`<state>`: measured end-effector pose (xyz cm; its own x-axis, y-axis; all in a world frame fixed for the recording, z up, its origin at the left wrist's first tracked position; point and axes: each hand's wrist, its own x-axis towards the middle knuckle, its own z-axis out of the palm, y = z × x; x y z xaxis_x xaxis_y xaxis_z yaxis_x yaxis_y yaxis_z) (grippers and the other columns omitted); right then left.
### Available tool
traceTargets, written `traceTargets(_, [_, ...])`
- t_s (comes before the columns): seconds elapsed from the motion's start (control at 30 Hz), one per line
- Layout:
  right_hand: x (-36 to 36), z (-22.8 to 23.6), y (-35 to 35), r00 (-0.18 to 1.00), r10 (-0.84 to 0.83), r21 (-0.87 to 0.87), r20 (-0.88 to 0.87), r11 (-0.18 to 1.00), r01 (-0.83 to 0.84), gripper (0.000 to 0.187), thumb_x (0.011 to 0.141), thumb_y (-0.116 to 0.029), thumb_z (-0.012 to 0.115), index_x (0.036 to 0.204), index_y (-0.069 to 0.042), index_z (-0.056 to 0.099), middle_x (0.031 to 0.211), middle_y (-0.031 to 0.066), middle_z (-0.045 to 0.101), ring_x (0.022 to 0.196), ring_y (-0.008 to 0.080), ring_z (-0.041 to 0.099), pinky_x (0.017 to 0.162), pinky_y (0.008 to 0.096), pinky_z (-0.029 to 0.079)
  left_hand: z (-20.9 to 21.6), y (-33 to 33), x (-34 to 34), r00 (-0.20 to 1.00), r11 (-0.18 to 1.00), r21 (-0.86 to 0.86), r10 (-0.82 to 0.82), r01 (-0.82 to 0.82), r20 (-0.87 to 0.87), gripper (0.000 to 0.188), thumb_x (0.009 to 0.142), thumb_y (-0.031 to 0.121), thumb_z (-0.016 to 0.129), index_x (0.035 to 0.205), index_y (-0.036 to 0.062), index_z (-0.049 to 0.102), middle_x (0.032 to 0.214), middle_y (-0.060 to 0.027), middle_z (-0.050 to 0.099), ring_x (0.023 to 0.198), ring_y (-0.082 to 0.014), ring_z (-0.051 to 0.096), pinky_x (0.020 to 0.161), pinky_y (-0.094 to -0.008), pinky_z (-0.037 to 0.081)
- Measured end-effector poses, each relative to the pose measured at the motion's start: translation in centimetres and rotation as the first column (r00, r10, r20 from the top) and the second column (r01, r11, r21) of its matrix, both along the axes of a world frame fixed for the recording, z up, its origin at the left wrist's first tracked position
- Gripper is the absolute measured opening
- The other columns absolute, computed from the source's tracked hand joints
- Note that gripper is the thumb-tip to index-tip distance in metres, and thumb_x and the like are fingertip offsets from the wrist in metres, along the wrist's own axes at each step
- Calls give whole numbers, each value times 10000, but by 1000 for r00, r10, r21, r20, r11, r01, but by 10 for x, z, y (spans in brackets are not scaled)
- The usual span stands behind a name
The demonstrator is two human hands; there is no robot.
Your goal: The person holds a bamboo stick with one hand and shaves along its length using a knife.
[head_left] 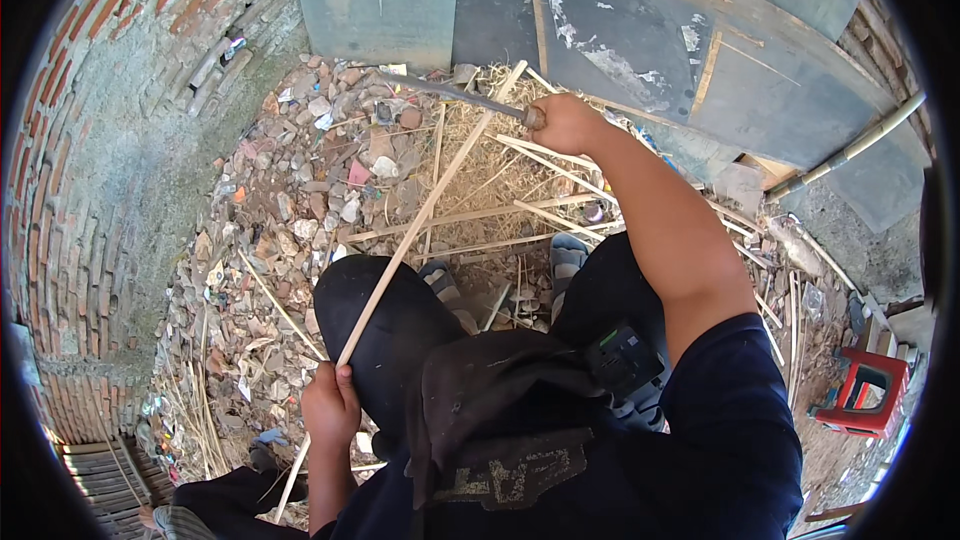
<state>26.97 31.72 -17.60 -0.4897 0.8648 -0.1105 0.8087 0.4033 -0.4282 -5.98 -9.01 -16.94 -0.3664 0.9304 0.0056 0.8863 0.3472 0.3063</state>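
My left hand (331,402) is closed around a long pale bamboo strip (432,202), close to my left knee. The strip slants up and away across that knee to the far middle. Out in front, my right hand (570,125) grips a machete (455,92) by its handle. Its long dark blade points left and crosses the strip near the far end; whether the two touch I cannot tell. Beneath, more bamboo strips (480,212) lie over straw-like shavings (480,180) around my sandalled feet.
Rubble and litter (310,210) cover the ground to the left, below a brick wall (110,190). Dark panels (620,40) stand at the back. A red plastic stool (868,395) is at the right. Another person's dark-clothed leg (225,502) shows at the lower left.
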Motion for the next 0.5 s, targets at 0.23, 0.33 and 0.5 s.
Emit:
traceTargets(0.23, [-29,30,-35,968,249,-42,31,968,-248,153,900,-182,585,976,-103,691,808,115,672,779,279,675,754,438,556,5,-4,-2,999,999,-44,5,-4,33,360,1047,309,487,831,23,513,640,-243,583,613,-487,583,543,-547,416])
traceTargets(0.33, [-37,42,-47,889,410,95,205,895,-435,143,909,-133,573,975,-100,696,786,85,668,764,230,666,757,417,562,4,-3,-3,999,1000,-7,-14,15,41,351,1047,300,486,838,20,524,639,-238,584,611,-483,587,540,-539,416])
traceTargets(0.5, [13,0,5,992,45,41,-118,998,-40,164,835,-205,641,971,-139,706,869,136,706,854,334,693,799,474,550,-1,5,4,997,998,57,11,-16,82,335,1046,281,486,847,15,534,651,-243,592,620,-480,596,548,-539,425])
